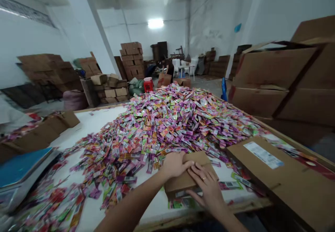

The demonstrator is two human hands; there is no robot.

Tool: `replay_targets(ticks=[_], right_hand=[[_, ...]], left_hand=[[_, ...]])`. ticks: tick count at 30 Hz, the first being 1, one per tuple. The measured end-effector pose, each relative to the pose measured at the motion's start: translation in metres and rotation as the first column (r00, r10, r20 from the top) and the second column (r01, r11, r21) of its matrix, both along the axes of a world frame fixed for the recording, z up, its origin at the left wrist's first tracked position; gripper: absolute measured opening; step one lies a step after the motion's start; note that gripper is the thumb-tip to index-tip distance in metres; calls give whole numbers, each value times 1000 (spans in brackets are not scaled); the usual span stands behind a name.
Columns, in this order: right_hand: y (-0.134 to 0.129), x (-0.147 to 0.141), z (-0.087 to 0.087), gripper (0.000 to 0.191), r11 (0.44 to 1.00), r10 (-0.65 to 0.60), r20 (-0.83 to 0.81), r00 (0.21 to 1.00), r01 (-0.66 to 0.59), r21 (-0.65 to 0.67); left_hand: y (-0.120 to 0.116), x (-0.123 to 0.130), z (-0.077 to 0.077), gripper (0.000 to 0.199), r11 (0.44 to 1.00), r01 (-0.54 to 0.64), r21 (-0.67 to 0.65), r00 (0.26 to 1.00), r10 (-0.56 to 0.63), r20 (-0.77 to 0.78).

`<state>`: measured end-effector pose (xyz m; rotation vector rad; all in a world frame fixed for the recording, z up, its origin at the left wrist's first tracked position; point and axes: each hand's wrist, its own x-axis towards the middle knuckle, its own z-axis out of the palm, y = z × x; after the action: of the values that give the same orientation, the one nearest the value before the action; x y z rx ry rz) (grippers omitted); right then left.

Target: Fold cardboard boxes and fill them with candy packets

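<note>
A small closed cardboard box sits near the front edge of the white table, between my two hands. Over its far left part lies my left hand, the thumb stretched across the top and the fingers bent toward the far edge, partly hidden. My right hand, a ring on one finger, grips the right part of the box, fingers pressed on top and thumb at the near side. The two hands touch at the thumb and fingertips. Behind the box rises a large heap of small colourful printed packets, some lying close around it.
A larger flat carton with a white label lies at the right table edge. At left are a blue-topped object and an open carton. Big stacked cartons stand right; a red tub stands behind the table.
</note>
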<state>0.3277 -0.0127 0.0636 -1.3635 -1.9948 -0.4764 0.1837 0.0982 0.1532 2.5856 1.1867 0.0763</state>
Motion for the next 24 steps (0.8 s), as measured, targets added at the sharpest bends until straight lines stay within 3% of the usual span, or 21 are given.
replay_targets(ticks=[4,8,12,16,19,22,24], right_hand=[[2,-3,-5,38,988,-46,26,999,42,148],[7,-4,-2,29,994,-29,0,1000,28,110],[15,-8,1,36,995,-43,-47,998,47,87],[19,-10,4,42,995,-36,-17,999,37,90],[16,-5,3,41,989,-29,-3,1000,29,142],[9,6,-2,34,987,43,32,999,-47,156],[6,12,-7,33,984,102,53,993,-108,139]], left_hand=[[-6,9,-7,69,997,-61,39,998,62,-24],[4,17,-13,69,995,-83,51,995,86,-52],[14,17,-20,65,994,-94,62,996,94,-4],[13,9,-16,54,996,-3,91,992,-8,125],[6,0,-6,49,971,220,94,956,-234,177],[-2,-5,-1,87,920,391,-25,916,-386,109],[-9,-4,-3,128,928,363,-82,932,-362,29]])
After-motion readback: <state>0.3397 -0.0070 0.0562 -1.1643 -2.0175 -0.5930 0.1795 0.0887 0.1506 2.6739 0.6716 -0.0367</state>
